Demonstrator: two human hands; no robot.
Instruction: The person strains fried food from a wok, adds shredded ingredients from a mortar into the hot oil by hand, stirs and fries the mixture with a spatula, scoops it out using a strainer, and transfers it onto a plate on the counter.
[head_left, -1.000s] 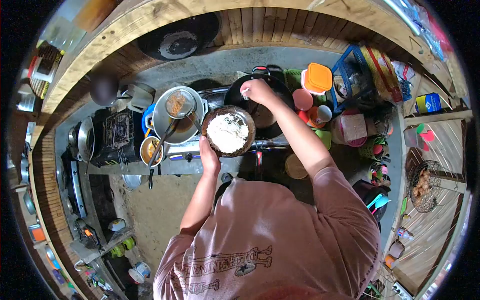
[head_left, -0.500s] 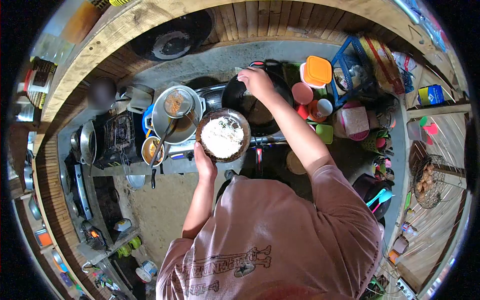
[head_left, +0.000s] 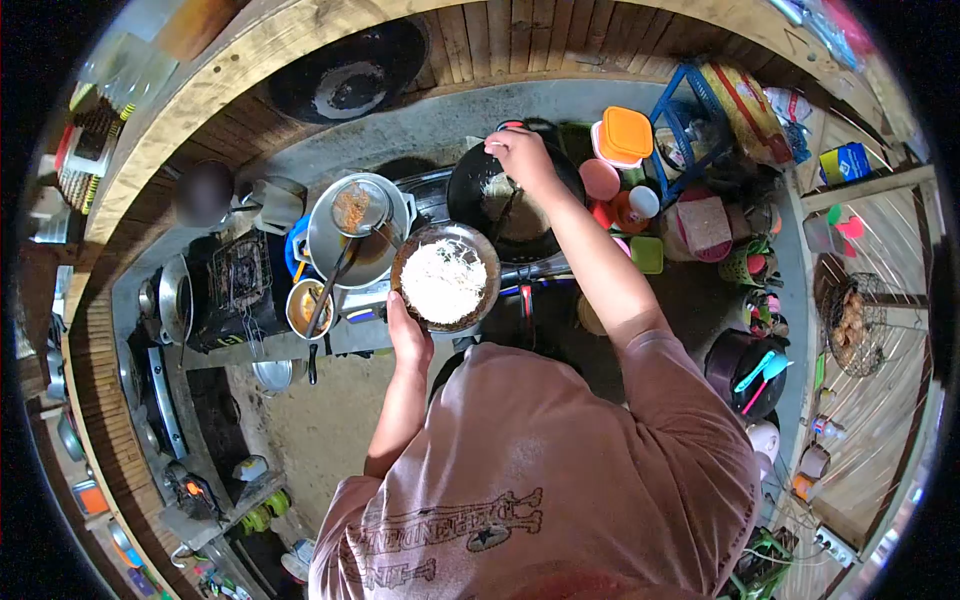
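My left hand [head_left: 408, 330] grips the near rim of a brown bowl [head_left: 408, 292] heaped with white shreds [head_left: 443, 280]; their exact kind is unclear. Above the far side of a black wok [head_left: 565, 180], my right hand [head_left: 522, 158] has its fingers drawn together, and whatever they hold is too small to make out. Some pale shreds [head_left: 497, 190] lie in the wok, near a dark utensil handle. Just left of the bowl is a metal pot [head_left: 324, 235] with a strainer [head_left: 352, 207] of brown bits resting over it.
A small cup [head_left: 302, 300] of brownish food stands by the pot's near side. Right of the wok are an orange-lidded container [head_left: 627, 136], a pink bowl [head_left: 599, 179] and a green container [head_left: 647, 255]. A blackened grill stove [head_left: 240, 270] sits at left.
Pale shreds now show in the wok below my right hand, which has shifted slightly right. My left hand still holds the bowl in nearly the same place.
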